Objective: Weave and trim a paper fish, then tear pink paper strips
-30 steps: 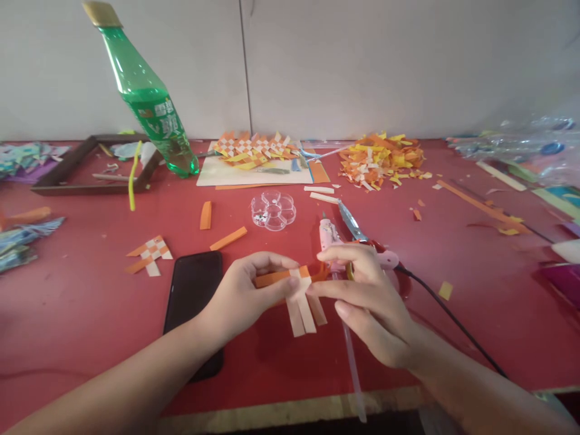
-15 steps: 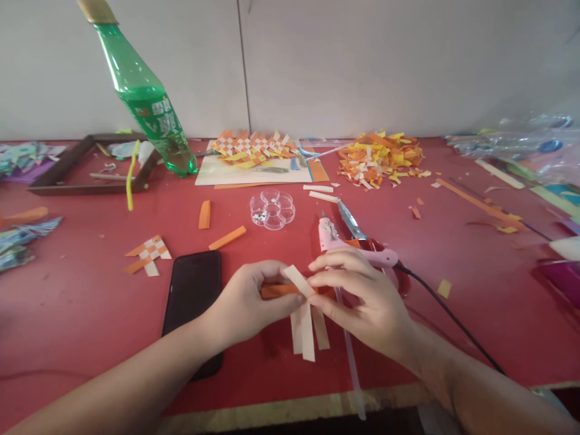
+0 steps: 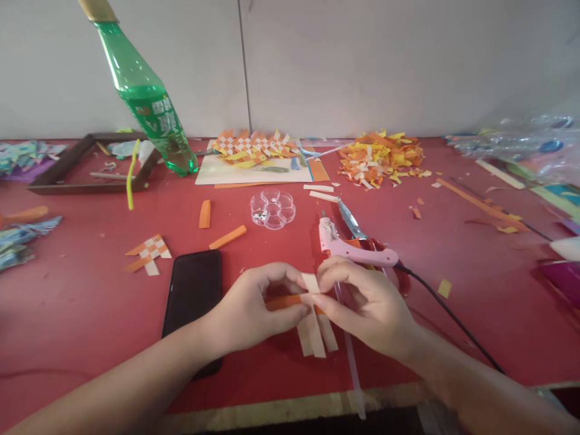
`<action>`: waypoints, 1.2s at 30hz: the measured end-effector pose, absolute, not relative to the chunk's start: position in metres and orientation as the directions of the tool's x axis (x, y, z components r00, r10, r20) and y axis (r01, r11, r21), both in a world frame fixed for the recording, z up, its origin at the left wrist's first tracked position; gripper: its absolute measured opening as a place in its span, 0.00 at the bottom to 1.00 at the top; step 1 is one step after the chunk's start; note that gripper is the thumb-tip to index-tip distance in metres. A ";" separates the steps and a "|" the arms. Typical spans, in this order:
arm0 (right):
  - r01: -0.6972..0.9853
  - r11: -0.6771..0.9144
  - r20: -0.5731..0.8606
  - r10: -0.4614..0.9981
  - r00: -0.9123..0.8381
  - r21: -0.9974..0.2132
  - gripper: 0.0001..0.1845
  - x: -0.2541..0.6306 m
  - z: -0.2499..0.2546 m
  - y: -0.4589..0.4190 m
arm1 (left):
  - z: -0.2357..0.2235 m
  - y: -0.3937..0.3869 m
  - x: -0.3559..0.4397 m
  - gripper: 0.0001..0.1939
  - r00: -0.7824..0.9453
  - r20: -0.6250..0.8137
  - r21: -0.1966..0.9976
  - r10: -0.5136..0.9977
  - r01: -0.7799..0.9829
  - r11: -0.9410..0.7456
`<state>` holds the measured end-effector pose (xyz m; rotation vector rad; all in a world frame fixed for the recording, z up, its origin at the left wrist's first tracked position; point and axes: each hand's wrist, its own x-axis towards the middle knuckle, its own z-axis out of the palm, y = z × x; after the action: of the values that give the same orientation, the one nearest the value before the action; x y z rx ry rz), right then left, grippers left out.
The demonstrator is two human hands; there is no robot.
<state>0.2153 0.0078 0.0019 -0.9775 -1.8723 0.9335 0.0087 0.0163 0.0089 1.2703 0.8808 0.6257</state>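
Both my hands meet just above the red table (image 3: 90, 314), pinching a small weave of paper strips (image 3: 312, 326). My left hand (image 3: 256, 305) is closed on the orange strip that runs sideways. My right hand (image 3: 362, 299) is closed on the pale strips, which hang down below the fingers. A black phone (image 3: 193, 296) lies flat just left of my left hand. A pink glue gun (image 3: 353, 249) with a black cord lies right behind my right hand.
Scissors (image 3: 351, 220) lie by the glue gun. A clear flower-shaped box (image 3: 272, 209), loose orange strips (image 3: 228, 237) and a small woven piece (image 3: 149, 252) sit mid-table. Farther back: a green bottle (image 3: 149, 109), woven pieces on a card (image 3: 254, 148), a scrap pile (image 3: 378, 157), a wooden frame (image 3: 63, 169).
My hands have dropped slightly toward me with the weave. A pale strip that stuck up at a slant half a second ago now lies folded down into the weave.
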 end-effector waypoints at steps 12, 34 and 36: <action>0.337 0.431 0.310 0.882 -0.355 -0.837 0.05 0.217 0.001 0.004 | 0.009 0.021 0.009 0.14 0.593 -0.233 0.944 0.771 -0.051 0.325; 0.211 0.292 0.307 0.951 0.040 -0.933 0.13 0.209 0.008 0.005 | 0.011 0.024 0.009 0.28 0.427 -0.384 0.870 0.819 -0.128 0.475; 0.240 0.316 0.329 0.944 0.014 -0.918 0.10 0.211 0.004 0.005 | 0.013 0.024 0.009 0.34 0.449 -0.397 0.866 0.801 -0.106 0.489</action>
<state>0.2110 0.0054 0.0039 -1.1468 -1.4763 0.8001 0.0086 0.0235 0.0125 0.8853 0.9381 0.6619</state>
